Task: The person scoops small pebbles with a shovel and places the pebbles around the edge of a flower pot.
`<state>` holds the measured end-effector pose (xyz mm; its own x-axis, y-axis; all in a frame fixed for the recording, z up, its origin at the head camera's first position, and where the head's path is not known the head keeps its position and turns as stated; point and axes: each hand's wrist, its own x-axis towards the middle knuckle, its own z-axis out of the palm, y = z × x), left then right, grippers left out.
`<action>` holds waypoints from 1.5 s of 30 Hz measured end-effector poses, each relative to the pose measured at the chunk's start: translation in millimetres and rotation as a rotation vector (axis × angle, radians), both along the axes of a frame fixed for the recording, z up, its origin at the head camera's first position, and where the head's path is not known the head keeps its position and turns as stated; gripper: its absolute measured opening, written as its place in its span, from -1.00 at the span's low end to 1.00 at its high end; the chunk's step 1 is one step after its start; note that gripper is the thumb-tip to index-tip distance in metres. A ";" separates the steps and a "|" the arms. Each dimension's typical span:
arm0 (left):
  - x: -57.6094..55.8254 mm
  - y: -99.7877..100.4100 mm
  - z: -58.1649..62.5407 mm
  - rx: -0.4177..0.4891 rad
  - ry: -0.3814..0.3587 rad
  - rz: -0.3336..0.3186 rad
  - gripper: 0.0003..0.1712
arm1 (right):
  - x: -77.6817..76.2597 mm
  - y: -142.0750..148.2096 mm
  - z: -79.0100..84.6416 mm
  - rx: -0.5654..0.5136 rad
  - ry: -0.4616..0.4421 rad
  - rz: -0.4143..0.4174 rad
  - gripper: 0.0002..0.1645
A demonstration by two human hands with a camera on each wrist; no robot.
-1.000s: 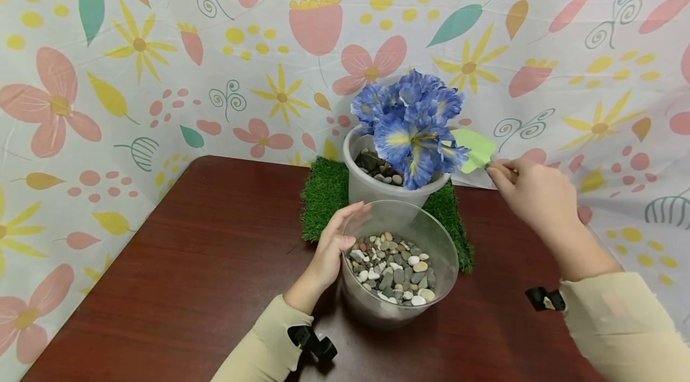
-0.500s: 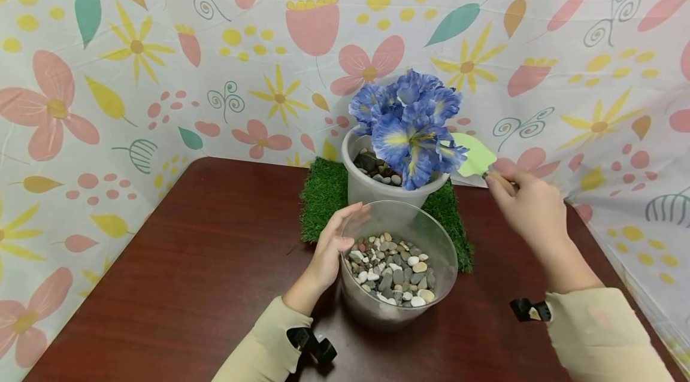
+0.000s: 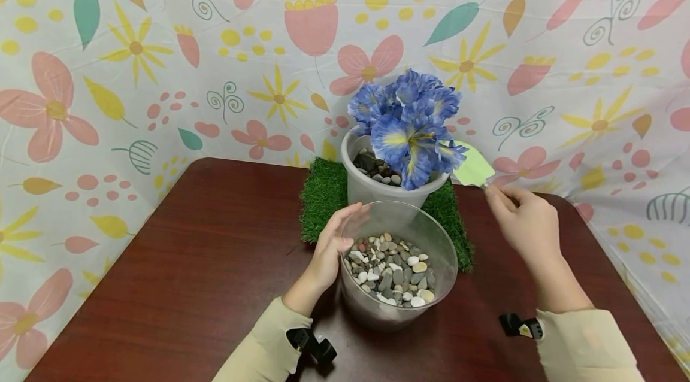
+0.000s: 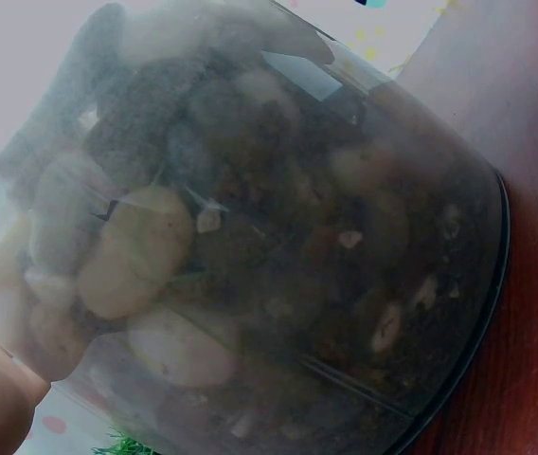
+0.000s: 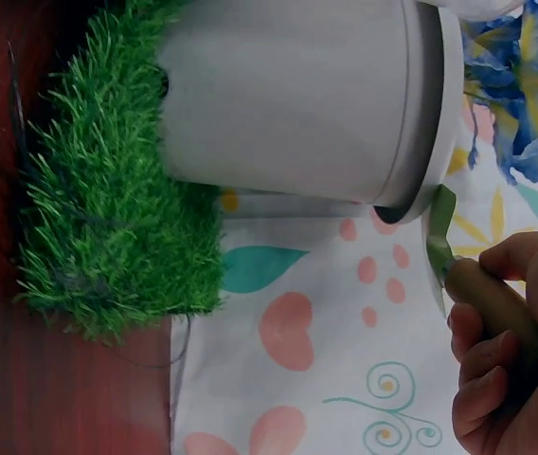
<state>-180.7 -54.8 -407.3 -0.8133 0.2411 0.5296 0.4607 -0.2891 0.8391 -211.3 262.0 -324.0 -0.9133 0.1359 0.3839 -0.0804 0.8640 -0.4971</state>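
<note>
My left hand holds the side of a clear plastic tub, its thumb at the rim. Pebbles in grey, white and tan lie inside, over darker material seen through the wall in the left wrist view. My right hand grips the wooden handle of a small trowel with a pale green blade. That blade reaches the right rim of a white flowerpot, its tip hidden behind blue artificial irises. More pebbles show inside the pot.
The flowerpot stands on a green artificial grass mat at the back of the dark red-brown table. A flower-printed cloth hangs behind and beside the table. The tub is in front of the pot, overlapping it in the head view.
My right hand has shifted down and slightly left, and its forearm has swung inward. The trowel blade now slopes more steeply up toward the pot rim. The left hand and tub stay in place.
</note>
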 end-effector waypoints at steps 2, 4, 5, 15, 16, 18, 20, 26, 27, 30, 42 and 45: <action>0.4 -0.1 0.5 0.001 0.006 0.000 -0.27 | 1.9 -0.7 -2.0 -0.017 -0.004 -0.005 -0.40; 0.9 -0.1 1.2 0.004 0.009 -0.003 -0.27 | 3.8 -1.4 -4.1 -0.030 -0.006 -0.017 -0.41; 1.2 0.0 1.6 0.004 0.007 -0.003 -0.27 | 4.4 -1.8 -5.2 -0.036 -0.005 -0.022 -0.41; 0.8 0.4 0.8 0.003 -0.008 0.002 -0.27 | 12.3 -7.4 -18.5 -0.126 0.000 -0.072 -0.41; 0.7 0.4 0.7 0.001 -0.005 0.003 -0.27 | 13.2 -8.0 -19.8 -0.136 0.000 -0.075 -0.41; 0.9 0.3 0.9 -0.003 -0.004 0.004 -0.27 | 15.0 -8.9 -22.5 -0.149 -0.001 -0.073 -0.40; 1.2 0.4 1.2 -0.006 -0.003 0.005 -0.27 | 17.0 -9.7 -25.2 -0.160 -0.003 -0.060 -0.41; 0.7 0.6 0.3 0.001 -0.002 0.000 -0.27 | 24.0 -12.1 -32.7 -0.183 -0.001 -0.002 -0.44; 0.4 0.6 0.0 0.001 -0.002 0.000 -0.27 | 25.2 -12.6 -34.0 -0.192 -0.002 0.002 -0.45; 0.5 0.2 -0.1 0.001 -0.009 0.001 -0.26 | 29.3 -14.2 -38.3 -0.248 -0.011 0.013 -0.47; 1.4 -0.4 2.1 -0.004 0.002 -0.002 -0.27 | 46.2 -17.8 -50.6 -0.331 -0.028 -0.018 -0.48; 1.7 -0.1 2.0 -0.010 -0.001 -0.001 -0.28 | 49.8 -18.3 -52.1 -0.341 -0.037 -0.035 -0.47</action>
